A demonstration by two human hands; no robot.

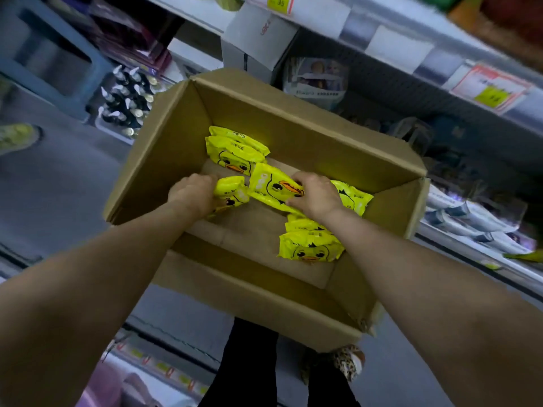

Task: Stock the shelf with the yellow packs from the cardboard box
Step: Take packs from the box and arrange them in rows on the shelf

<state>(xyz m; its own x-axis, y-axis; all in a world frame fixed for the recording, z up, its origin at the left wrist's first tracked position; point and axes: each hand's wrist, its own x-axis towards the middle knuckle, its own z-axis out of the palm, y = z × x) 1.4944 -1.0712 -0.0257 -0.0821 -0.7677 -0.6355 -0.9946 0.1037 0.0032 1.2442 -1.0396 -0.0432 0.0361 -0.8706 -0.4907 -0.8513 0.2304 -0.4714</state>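
1. A person's bare arms reach down into an open brown corrugated cardboard box [293, 133]. It sits at their feet close beside the grey metal store shelf [411, 57], probably so each lift to the shelf is short.
2. The left hand [194, 195] curls its fingers round a small glossy yellow duck-printed pack [232, 190] near the middle of the box.
3. The right hand [316, 198] grips a second yellow duck-face pack [273, 186], which is tilted and lies just beside the first. Taking one in each hand appears meant to halve the trips.
4. More yellow packs wait inside: a far stack [235, 151] against the back wall, a near stack [308, 248] by the right wall, and a loose pack [355, 198] partly under the right wrist. Bare cardboard shows between them, so the box looks largely emptied.
5. The packs are soft, pillow-shaped film pouches with crimped ends. They are shiny and likely slippery, which would explain the wrapped, whole-hand holds.
6. The box walls are stiff and matt, and the flaps stand upright, keeping the opening clear.
7. Yellow-and-red price tags [490, 89] line the shelf edge; neither held pack has reached the shelf yet.
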